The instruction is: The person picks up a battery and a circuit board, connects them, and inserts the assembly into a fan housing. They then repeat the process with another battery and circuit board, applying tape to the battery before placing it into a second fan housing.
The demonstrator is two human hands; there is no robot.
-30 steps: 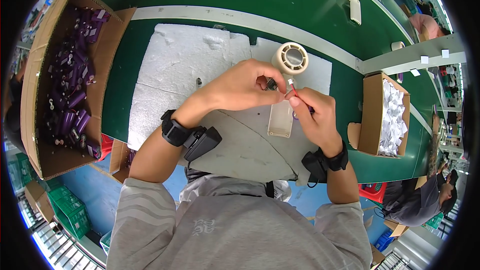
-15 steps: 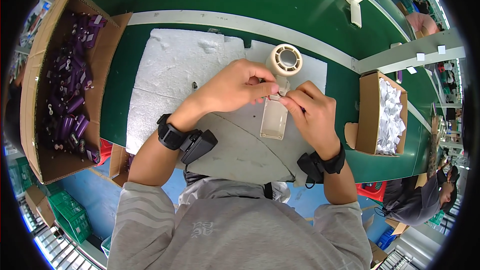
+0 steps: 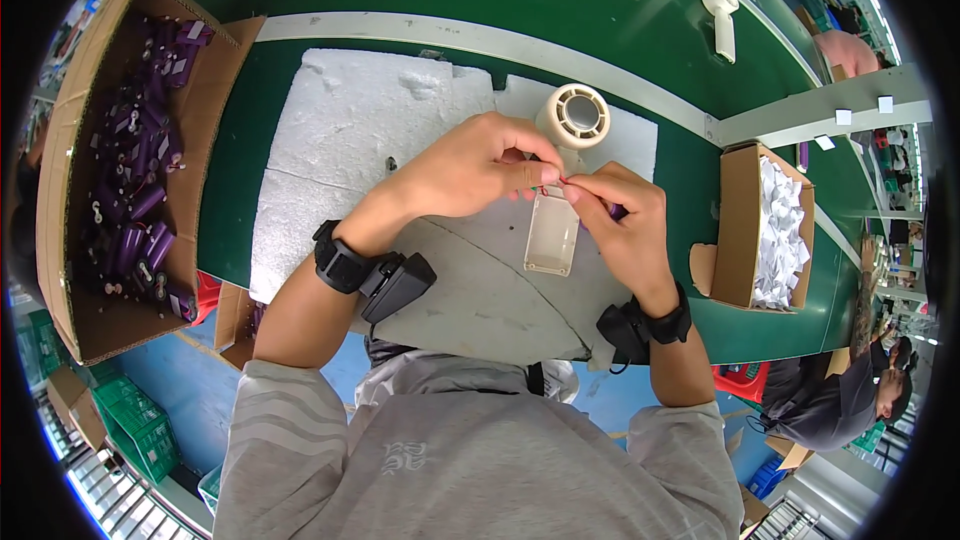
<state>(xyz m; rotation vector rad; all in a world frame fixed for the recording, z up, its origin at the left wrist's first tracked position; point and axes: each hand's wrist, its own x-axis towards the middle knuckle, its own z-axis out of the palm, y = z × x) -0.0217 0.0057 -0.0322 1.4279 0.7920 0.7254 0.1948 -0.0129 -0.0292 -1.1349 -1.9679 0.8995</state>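
Observation:
A cream handheld fan (image 3: pixel 578 114) lies on the foam sheet, its round head away from me and its open, hollow handle shell (image 3: pixel 549 237) toward me. Above the joint of head and handle, my left hand (image 3: pixel 478 166) pinches a thin red wire (image 3: pixel 563 181) between thumb and forefinger. From the other side my right hand (image 3: pixel 628 220) pinches the wire too, its fingertips almost touching the left ones. Part of a purple battery (image 3: pixel 616 210) shows under the curled right fingers; the rest is hidden. Fingers cover the wire ends.
At left stands a cardboard box (image 3: pixel 225 130) of purple batteries; at right, a smaller box (image 3: pixel 738 230) holds white paper pieces. White foam (image 3: pixel 340 130) covers the green bench. More fan parts (image 3: pixel 722 20) lie beyond the metal rail (image 3: pixel 480 38). Another person (image 3: pixel 825 395) sits at right.
Both hands stay over the fan and the fingertips have shifted slightly. The purple battery now shows beneath my right hand, and more red wire is visible. The view has shifted a little.

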